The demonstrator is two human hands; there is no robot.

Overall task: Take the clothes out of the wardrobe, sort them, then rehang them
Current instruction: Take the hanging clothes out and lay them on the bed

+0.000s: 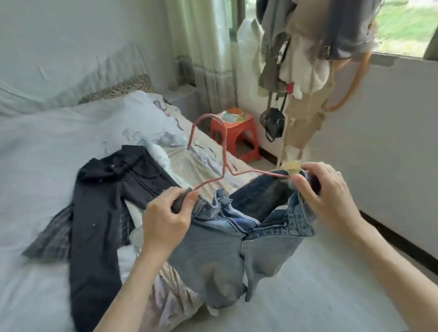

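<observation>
The left hand (168, 218) pinches one end of the thin pink wire hanger (223, 165) together with the waistband of the faded blue denim jeans (219, 248). The right hand (324, 196) grips the other waistband side at the hanger's yellow clip (292, 168). The jeans hang between both hands above the bed (15, 183), where dark black trousers (99, 229) lie flat. A red plastic stool (236, 135) stands beyond.

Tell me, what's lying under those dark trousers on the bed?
Under the dark trousers a grey checked garment sticks out at the left, lying on the white bedding. How far it runs beneath them is covered.
</observation>
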